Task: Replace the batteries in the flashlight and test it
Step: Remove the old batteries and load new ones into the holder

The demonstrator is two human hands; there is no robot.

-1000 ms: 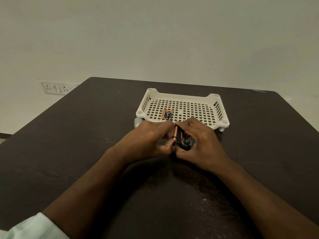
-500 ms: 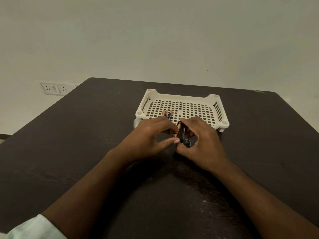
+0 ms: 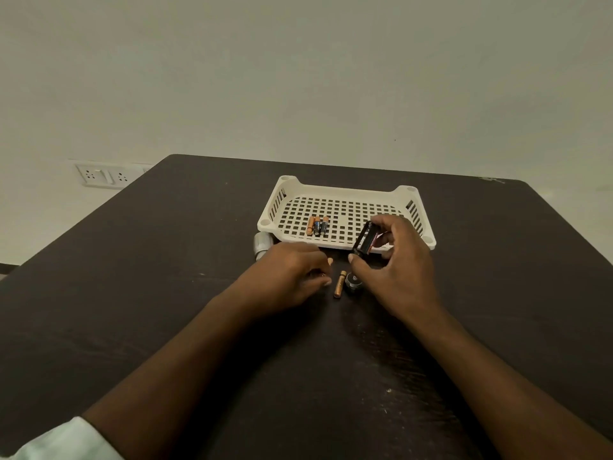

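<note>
My right hand (image 3: 398, 270) holds a black battery holder (image 3: 366, 242) tilted above the tray's front edge. One copper and black battery (image 3: 339, 283) lies loose on the table between my hands. A black round end cap (image 3: 353, 281) stands beside it. My left hand (image 3: 292, 275) rests on the table with its fingers curled, thumb tip just left of the loose battery; I cannot tell whether it holds anything. The silver flashlight body (image 3: 261, 245) lies behind my left hand, by the tray's front left corner. Three batteries (image 3: 317, 225) lie in the tray.
A cream perforated tray (image 3: 411, 194) stands on the dark table (image 3: 166, 277) past my hands. A wall socket plate (image 3: 101, 175) is on the wall at the far left. The table's far edge runs close behind the tray.
My hands have moved apart. The right hand lifted the holder up and to the right. A battery and the end cap that were between my hands now lie on the table.
</note>
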